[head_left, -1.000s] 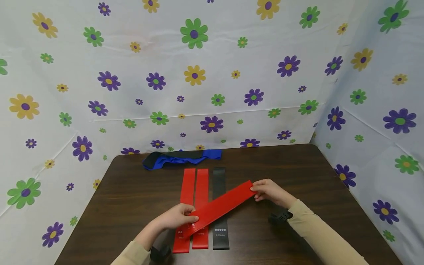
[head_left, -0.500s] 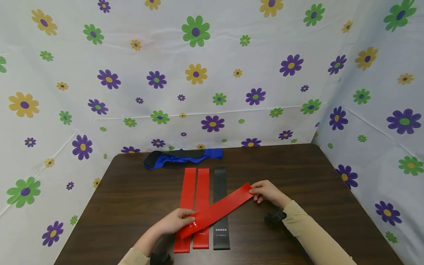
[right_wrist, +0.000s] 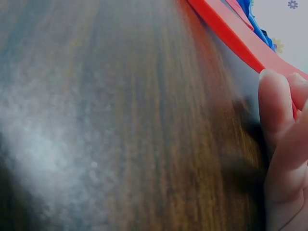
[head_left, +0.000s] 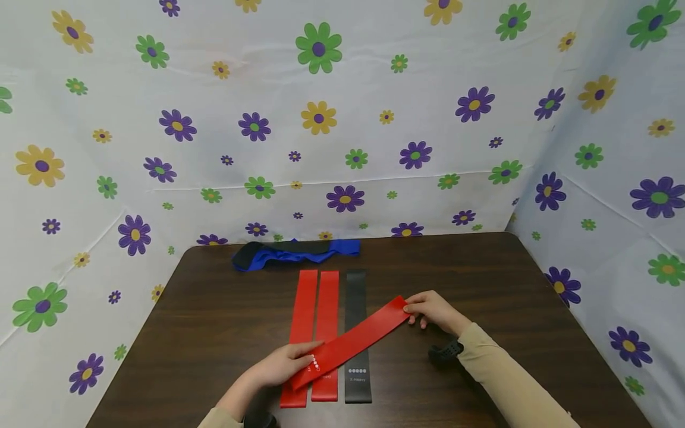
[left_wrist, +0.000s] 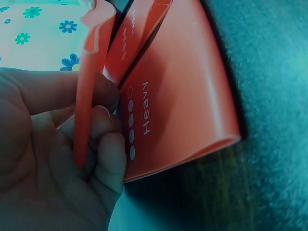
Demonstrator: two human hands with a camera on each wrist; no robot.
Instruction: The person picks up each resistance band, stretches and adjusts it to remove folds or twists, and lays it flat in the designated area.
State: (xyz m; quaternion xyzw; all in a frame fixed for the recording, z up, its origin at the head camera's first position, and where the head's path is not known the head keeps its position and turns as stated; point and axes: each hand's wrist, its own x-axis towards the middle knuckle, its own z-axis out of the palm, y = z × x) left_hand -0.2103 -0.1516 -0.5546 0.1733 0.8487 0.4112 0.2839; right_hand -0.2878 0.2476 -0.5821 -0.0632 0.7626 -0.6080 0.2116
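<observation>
Slanting over the table in the head view is a red resistance loop band (head_left: 360,341), with white dots near its lower left end. My left hand (head_left: 283,364) holds that end between thumb and fingers, as the left wrist view also shows. At the upper right end, my right hand (head_left: 436,312) pinches the band between thumb and fingertips. Beneath it lie a left red band (head_left: 304,303), a second red band (head_left: 328,303) and a black band (head_left: 355,303), side by side. In the left wrist view a flat red band (left_wrist: 183,91) reads "Heavy".
A crumpled blue and black cloth-like piece (head_left: 299,254) lies at the back edge of the dark wooden table (head_left: 455,267). A white flowered sheet (head_left: 342,119) hangs behind the table and along its sides.
The right hand has come slightly left and down with its end of the band. The left hand's grip has shifted, and more of the white dots show.
</observation>
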